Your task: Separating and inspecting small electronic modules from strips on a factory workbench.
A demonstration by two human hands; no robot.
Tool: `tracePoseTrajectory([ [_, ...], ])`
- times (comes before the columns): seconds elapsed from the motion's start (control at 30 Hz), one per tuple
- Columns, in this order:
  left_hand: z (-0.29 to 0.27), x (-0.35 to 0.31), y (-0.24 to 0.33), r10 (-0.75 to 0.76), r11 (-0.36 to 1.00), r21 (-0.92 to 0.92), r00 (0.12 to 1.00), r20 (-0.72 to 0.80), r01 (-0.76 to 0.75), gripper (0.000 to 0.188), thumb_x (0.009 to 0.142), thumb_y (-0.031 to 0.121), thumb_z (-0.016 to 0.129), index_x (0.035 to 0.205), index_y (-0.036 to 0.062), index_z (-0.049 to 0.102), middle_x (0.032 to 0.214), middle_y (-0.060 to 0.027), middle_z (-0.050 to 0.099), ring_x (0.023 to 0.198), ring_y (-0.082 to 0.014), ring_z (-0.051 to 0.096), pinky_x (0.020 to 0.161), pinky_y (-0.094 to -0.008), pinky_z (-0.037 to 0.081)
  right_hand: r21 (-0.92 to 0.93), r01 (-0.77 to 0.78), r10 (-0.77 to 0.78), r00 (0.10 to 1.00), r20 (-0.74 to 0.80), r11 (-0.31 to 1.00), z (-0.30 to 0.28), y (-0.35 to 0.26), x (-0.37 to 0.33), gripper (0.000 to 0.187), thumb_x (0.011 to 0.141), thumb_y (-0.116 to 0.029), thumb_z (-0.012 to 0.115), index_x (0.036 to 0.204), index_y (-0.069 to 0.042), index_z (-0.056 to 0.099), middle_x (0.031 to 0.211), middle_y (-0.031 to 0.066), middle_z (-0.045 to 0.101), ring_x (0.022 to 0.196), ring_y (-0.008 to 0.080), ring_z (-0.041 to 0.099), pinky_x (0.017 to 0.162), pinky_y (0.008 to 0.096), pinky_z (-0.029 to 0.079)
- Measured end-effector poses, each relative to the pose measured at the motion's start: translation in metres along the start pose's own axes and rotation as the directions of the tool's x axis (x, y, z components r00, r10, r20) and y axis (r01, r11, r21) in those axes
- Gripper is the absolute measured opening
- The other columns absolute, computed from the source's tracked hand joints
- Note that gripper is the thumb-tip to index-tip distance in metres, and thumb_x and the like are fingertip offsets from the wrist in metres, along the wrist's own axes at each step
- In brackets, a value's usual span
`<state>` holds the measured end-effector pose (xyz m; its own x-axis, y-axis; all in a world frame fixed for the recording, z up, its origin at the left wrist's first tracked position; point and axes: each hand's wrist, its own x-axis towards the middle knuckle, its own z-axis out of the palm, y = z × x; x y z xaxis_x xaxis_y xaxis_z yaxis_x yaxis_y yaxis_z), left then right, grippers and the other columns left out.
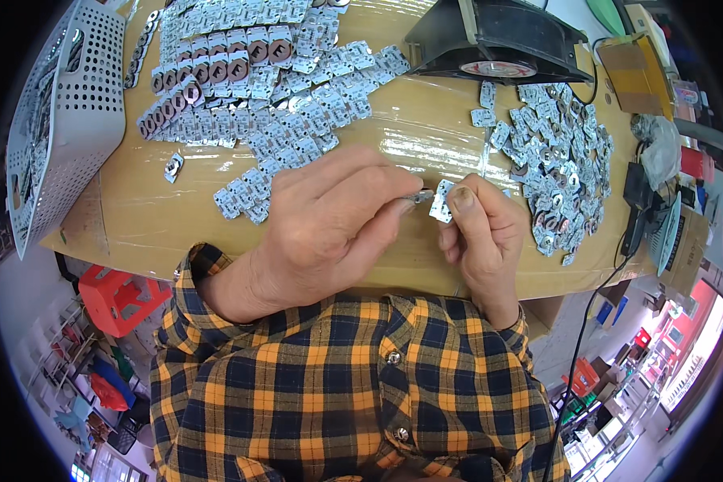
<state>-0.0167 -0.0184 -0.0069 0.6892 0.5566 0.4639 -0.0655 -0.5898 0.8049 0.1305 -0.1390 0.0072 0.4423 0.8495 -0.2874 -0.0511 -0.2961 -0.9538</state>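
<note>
My left hand point(329, 217) is closed in a pinch on a small metal part point(418, 196), of which only the edge shows past the fingertips. Just to its right, my right hand point(486, 225) grips a flat silver metal plate point(442, 202) between thumb and fingers. The two pieces are held close together above the table, with a narrow gap between them. Beyond my left hand lie rows of similar silver plates point(297, 136), some with round brown discs point(237, 68). On the right is a loose heap of small metal parts point(550, 161).
A white perforated basket point(80, 120) filled with metal parts stands at the left table edge. A black fan-like device point(498, 40) sits at the back. One single part point(173, 167) lies apart near the basket. A black cable point(586, 321) hangs over the right edge; a red stool point(116, 301) stands below left.
</note>
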Motion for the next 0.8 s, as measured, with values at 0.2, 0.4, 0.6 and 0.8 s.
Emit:
tracePoseTrajectory([
  [0.2, -0.001, 0.002, 0.002, -0.035, 0.999, 0.002, 0.999, -0.017, 0.035, 0.024, 0.071, -0.012, 0.069, 0.094, -0.0032, 0.067, 0.079, -0.0116, 0.064, 0.061, -0.0179, 0.059, 0.052, -0.0253, 0.044, 0.079, -0.049, 0.047, 0.998, 0.029, 0.996, -0.004, 0.002, 0.005, 0.034, 0.101, -0.024, 0.050, 0.073, -0.005, 0.053, 0.055, -0.0027, 0.047, 0.043, 0.0026, 0.038, 0.040, 0.0182, 0.027],
  [0.4, -0.005, 0.005, 0.004, -0.120, 0.993, 0.012, 0.991, -0.051, 0.121, 0.024, 0.073, -0.011, 0.069, 0.096, -0.0035, 0.066, 0.081, -0.0115, 0.064, 0.068, -0.0187, 0.061, 0.059, -0.0258, 0.045, 0.091, -0.084, 0.081, 0.996, 0.035, 0.992, -0.003, -0.007, 0.020, 0.034, 0.101, -0.029, 0.052, 0.077, -0.006, 0.054, 0.056, -0.0028, 0.047, 0.043, 0.0024, 0.039, 0.039, 0.0180, 0.029],
  [0.6, -0.005, 0.010, 0.001, -0.151, 0.987, 0.035, 0.983, -0.101, 0.155, 0.023, 0.075, -0.010, 0.068, 0.097, -0.0033, 0.066, 0.084, -0.0110, 0.065, 0.073, -0.0202, 0.062, 0.063, -0.0273, 0.047, -0.007, -0.074, 0.074, 0.996, 0.052, 0.997, -0.001, -0.016, 0.026, 0.033, 0.100, -0.031, 0.053, 0.079, -0.007, 0.056, 0.057, -0.0036, 0.049, 0.043, 0.0010, 0.040, 0.039, 0.0161, 0.030],
  [0.8, -0.006, 0.012, -0.001, -0.144, 0.989, 0.028, 0.984, -0.102, 0.148, 0.023, 0.075, -0.011, 0.067, 0.097, -0.0032, 0.066, 0.085, -0.0115, 0.065, 0.073, -0.0212, 0.063, 0.064, -0.0278, 0.047, -0.036, -0.057, 0.059, 0.997, 0.056, 0.998, 0.000, -0.014, 0.030, 0.033, 0.100, -0.032, 0.053, 0.078, -0.007, 0.056, 0.057, -0.0038, 0.049, 0.043, 0.0008, 0.040, 0.040, 0.0161, 0.030],
])
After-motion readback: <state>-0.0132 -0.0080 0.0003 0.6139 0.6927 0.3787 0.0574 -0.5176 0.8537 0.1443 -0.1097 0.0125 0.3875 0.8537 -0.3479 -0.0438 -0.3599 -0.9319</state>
